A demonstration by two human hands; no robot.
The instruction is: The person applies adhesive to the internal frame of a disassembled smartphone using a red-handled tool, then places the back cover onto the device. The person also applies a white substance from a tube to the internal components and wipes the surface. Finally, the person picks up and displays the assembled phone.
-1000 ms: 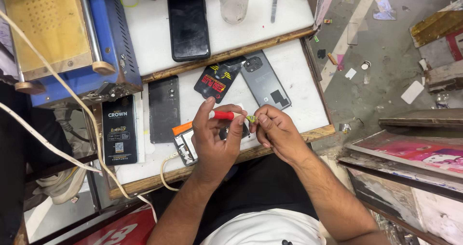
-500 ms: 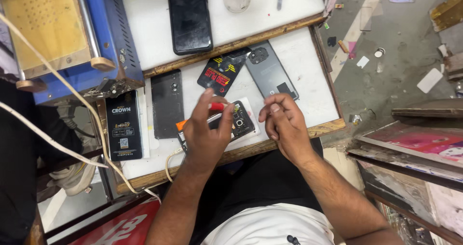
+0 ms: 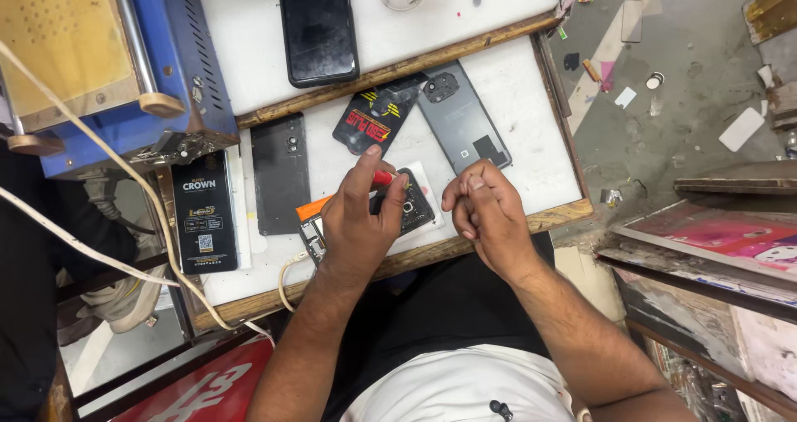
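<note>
Down on the white worktop [image 3: 531, 139], the left hand [image 3: 357, 227] has its fingers curled around a red-handled tool [image 3: 383, 178], tip resting on an opened phone [image 3: 413, 202] lying near the table's near edge. Just right of it, the right hand [image 3: 486, 214] hovers with fingers loosely bunched together, and whether it holds anything cannot be told. Farther away lie a grey back cover [image 3: 463, 123], a black printed case [image 3: 375, 119] and a dark phone [image 3: 280, 173]; a blue machine [image 3: 166, 73] stands far left.

Opened phone [image 3: 411, 204] under left hand [image 3: 359, 223]
</note>
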